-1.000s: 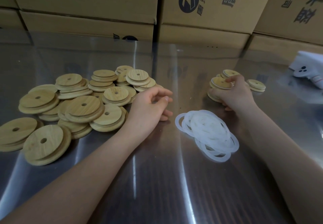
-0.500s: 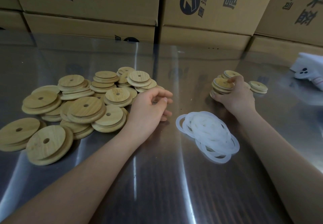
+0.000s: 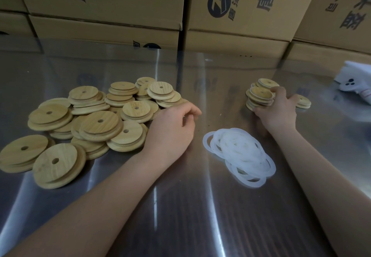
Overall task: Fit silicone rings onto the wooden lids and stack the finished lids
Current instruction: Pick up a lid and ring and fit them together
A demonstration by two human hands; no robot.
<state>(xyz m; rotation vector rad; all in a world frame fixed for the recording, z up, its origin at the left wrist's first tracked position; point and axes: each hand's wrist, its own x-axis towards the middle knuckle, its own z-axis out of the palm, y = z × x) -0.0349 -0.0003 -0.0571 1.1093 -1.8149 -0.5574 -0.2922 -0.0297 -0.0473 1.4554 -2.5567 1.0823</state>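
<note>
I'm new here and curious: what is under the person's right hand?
The right hand grips a short stack of wooden lids standing on the steel table. The hand covers the stack's right side, so its lid count cannot be seen.

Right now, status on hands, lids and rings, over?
Left hand loosely curled, empty, beside loose wooden lids. Right hand grips lid stack. Silicone rings heaped between hands, nothing blocking them.

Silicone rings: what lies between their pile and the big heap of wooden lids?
The left hand, resting on the steel table and holding nothing, lies between the silicone rings and the wooden lids; the head view shows it.
</note>
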